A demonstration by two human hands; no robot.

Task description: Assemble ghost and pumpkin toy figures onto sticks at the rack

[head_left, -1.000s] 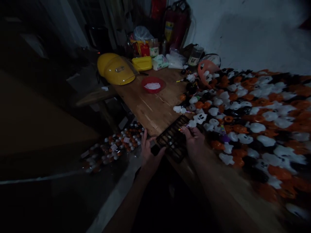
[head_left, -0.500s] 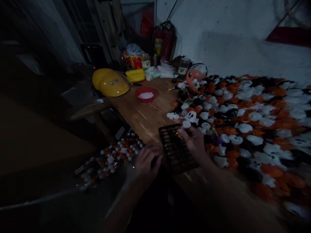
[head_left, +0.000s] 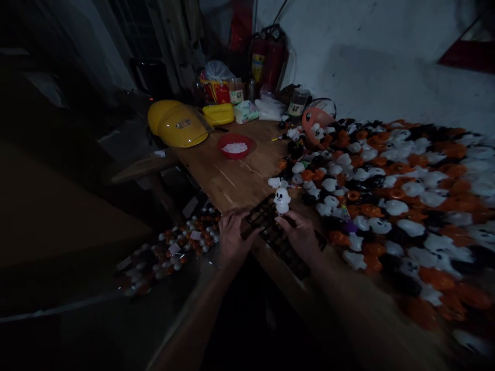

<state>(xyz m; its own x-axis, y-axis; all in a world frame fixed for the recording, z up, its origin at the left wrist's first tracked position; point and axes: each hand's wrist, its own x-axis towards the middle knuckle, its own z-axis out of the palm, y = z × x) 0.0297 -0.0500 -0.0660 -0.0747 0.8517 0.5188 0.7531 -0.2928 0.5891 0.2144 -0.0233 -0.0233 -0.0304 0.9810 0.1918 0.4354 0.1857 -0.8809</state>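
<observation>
My right hand (head_left: 302, 238) pinches a small white ghost figure (head_left: 282, 200) by its lower end and holds it upright, with the dark face toward me. Below it is a black grid tray (head_left: 266, 219) on the wooden table, tilted at the near edge. My left hand (head_left: 235, 238) has its thumb and fingers closed round the tray's left end. Just behind the ghost lie a few white pieces (head_left: 275, 182). To the right, a large heap of white, orange and black Halloween figures (head_left: 394, 206) covers the table.
A red bowl (head_left: 234, 148) with white bits sits mid-table. Behind it are a yellow cap with a visor (head_left: 176, 123), a tissue pack (head_left: 246, 112), a jar (head_left: 297, 102) and fire extinguishers (head_left: 268, 59). More small figures (head_left: 185, 239) lie low at the left.
My left hand has moved onto the tray's end, and the tray has turned. The ghost figure now stands upright in my right hand, over the tray. The view has shifted slightly.
</observation>
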